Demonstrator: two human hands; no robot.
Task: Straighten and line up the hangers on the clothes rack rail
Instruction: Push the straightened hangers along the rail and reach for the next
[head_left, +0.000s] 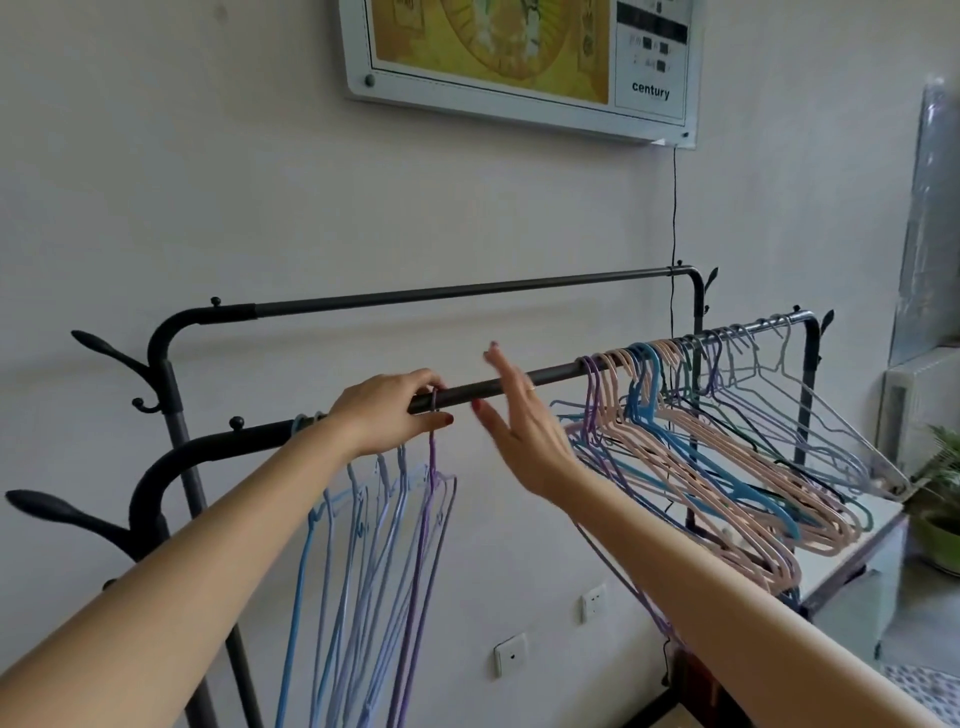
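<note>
1. Front rail (545, 373) of a black clothes rack, running from lower left up to the right across the view; a second, bare rear rail (457, 292) higher and behind it
2. Left hand (387, 413) curled over the front rail, fingers and thumb pinched around the hook of a purple hanger (434, 470) right at the bar
3. Just left of that hook, a tidy group of blue and lilac hangers (358, 519) hanging straight down, close together, seen nearly edge-on
4. Right hand (519, 421) open and empty, fingers spread and slightly blurred, palm facing left, just in front of a bare stretch of rail
5. Further right along the same bar, well past the right hand, an untidy bunch of pink, blue and purple hangers (691, 452), bodies splayed and skewed at different angles, some overlapping
6. Pale grey hangers (810, 415) at the far right end, also slanted away from the others
7. Key relation: unsorted bunch lies to the right along the rail's long axis, up the slope of the bar, clearly nearer the right hand than the left
8. Likely step in hand: settling the purple hanger against the sorted group, then fetching the next from the right
9. Judged progress: small part done, most hangers not yet lined up
10. Risk: tangled hooks dragging neighbours along when one is pulled leftward
</note>
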